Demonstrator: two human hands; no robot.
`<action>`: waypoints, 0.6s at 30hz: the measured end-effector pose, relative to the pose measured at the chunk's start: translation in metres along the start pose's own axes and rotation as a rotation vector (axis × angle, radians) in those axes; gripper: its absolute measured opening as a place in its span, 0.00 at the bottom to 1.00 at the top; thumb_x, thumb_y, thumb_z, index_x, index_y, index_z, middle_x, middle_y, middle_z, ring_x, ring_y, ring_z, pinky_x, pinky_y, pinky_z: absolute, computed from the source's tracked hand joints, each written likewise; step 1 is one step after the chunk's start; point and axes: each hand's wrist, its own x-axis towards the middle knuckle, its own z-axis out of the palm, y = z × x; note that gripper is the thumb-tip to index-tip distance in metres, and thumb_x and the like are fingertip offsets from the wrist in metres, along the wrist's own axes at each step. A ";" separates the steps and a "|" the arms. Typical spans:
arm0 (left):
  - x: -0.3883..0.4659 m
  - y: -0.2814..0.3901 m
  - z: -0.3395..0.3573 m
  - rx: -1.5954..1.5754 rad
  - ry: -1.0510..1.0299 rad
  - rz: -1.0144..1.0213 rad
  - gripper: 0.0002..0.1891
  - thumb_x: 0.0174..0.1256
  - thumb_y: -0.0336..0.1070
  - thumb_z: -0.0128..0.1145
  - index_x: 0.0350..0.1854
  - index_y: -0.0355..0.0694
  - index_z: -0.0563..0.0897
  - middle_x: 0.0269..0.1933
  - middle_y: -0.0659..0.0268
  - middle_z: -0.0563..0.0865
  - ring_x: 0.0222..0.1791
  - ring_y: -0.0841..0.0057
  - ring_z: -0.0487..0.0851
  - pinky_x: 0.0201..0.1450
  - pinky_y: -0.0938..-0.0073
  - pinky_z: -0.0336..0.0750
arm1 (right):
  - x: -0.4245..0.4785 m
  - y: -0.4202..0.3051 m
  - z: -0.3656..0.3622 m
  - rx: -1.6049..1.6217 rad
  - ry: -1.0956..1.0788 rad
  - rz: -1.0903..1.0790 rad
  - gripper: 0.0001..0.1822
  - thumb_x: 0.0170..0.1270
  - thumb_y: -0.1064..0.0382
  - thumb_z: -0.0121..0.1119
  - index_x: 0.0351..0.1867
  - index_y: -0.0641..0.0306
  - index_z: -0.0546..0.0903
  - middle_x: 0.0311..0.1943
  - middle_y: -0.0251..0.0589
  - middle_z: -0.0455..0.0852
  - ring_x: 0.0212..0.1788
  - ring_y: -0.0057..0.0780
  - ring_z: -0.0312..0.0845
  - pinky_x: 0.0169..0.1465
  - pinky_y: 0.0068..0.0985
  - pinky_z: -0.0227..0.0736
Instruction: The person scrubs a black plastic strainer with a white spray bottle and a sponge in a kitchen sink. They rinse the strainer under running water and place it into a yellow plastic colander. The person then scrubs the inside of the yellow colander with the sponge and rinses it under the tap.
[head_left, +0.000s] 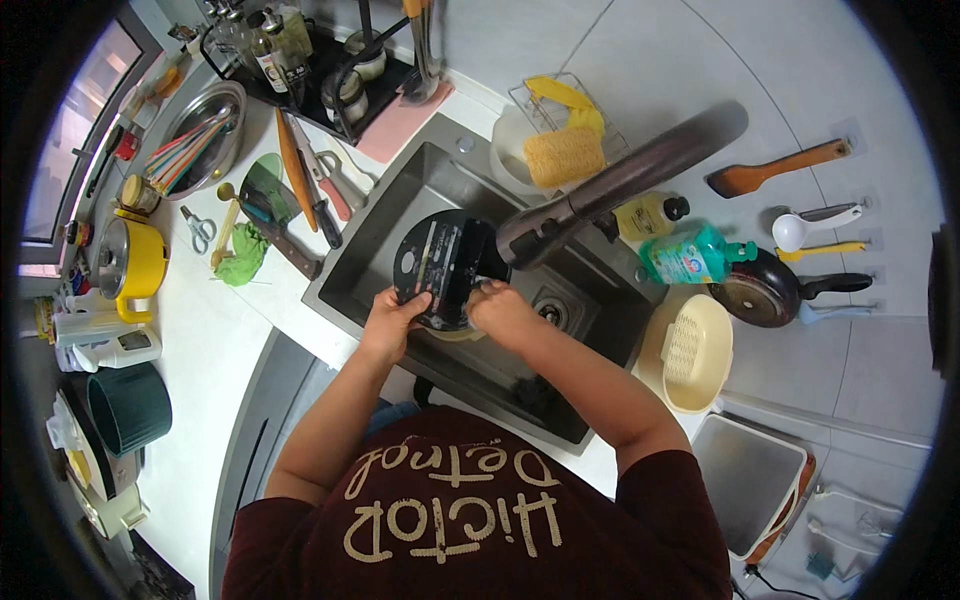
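A black round part (439, 259), apparently plastic, is held tilted over the grey sink basin (360, 277). Pale marks and whitish spots, perhaps suds, dot its face. My left hand (394, 322) grips its near left edge, thumb on top. Curled against its near right side are the fingers of my right hand (502, 311). A small pale bit shows at those fingertips, too small to name; what lies inside the fist is hidden. Beneath the black part, the rim of a cream-coloured item (454, 335) peeks out. The drain (551, 313) lies to the right.
A dark faucet (585, 206) reaches over the basin. Knives (319, 176), a cleaver (281, 244) and scissors (199, 231) lie on the left counter. A loofah (564, 157), soap bottles (686, 255) and a cream basket (686, 352) stand along the wall side.
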 end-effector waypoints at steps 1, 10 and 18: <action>0.001 -0.003 -0.002 0.002 -0.023 0.019 0.04 0.61 0.25 0.59 0.37 0.37 0.82 0.35 0.71 0.84 0.34 0.84 0.80 0.39 0.81 0.75 | 0.002 0.000 0.002 0.019 -0.032 0.002 0.14 0.41 0.72 0.60 0.35 0.66 0.82 0.40 0.50 0.81 0.51 0.42 0.76 0.60 0.30 0.66; 0.002 -0.016 0.003 0.240 -0.123 0.194 0.07 0.61 0.23 0.57 0.41 0.32 0.81 0.37 0.73 0.83 0.37 0.87 0.76 0.43 0.83 0.71 | 0.001 -0.006 0.006 -0.088 -0.097 0.010 0.05 0.45 0.69 0.56 0.25 0.64 0.81 0.31 0.42 0.81 0.44 0.36 0.78 0.50 0.28 0.73; 0.010 -0.018 -0.011 0.075 -0.017 0.168 0.04 0.62 0.27 0.58 0.37 0.37 0.82 0.35 0.72 0.84 0.34 0.85 0.79 0.38 0.83 0.73 | -0.013 -0.009 0.005 -0.019 0.220 -0.028 0.10 0.39 0.70 0.58 0.29 0.62 0.80 0.34 0.39 0.80 0.43 0.35 0.77 0.45 0.27 0.73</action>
